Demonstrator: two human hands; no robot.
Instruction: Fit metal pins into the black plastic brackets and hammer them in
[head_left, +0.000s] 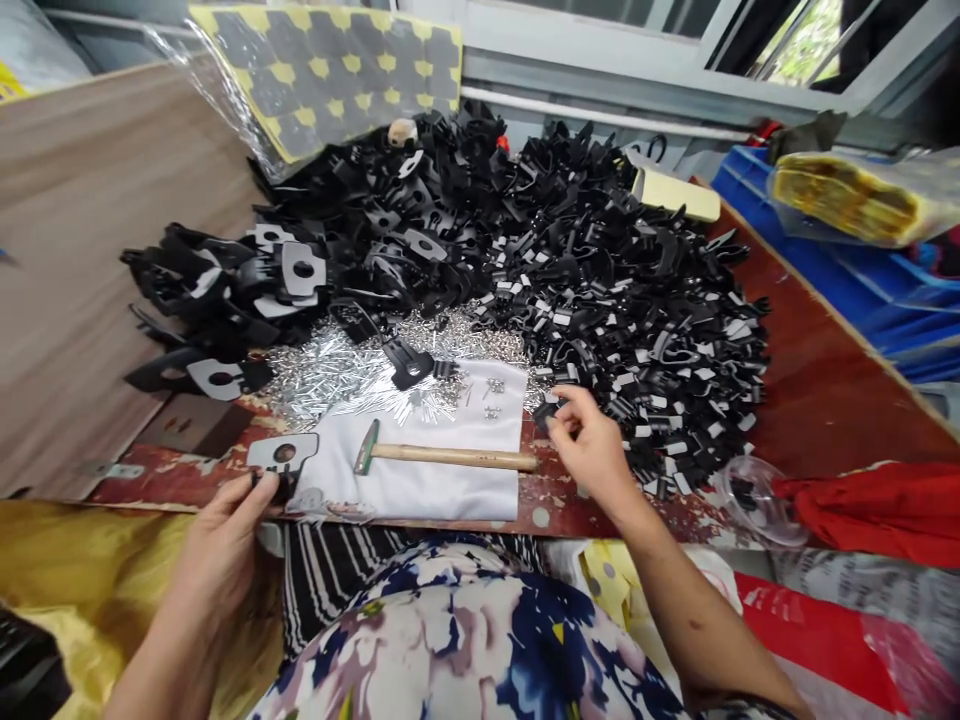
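My left hand (225, 530) is closed at the table's front edge. Its thumb and fingers grip a black plastic clip part with a flat grey face (304, 448) that has a round hole. At the near edge of the right-hand heap, the fingers of my right hand (592, 450) pinch a small black plastic piece (544, 414), partly hidden by them. Between my hands a hammer (450, 457) with a wooden handle and green head lies on a white cloth (442, 500). Beyond it rest a black clip part (409, 366) and a few small metal bits (493, 387).
Loose metal pins (322, 365) lie behind the cloth. Large black clip parts (300, 270) are heaped left, small black and white ones (637, 340) right. A brown block (195, 424), a clear plastic cup (757, 500), red cloth (885, 510) and blue crate (840, 280) flank them.
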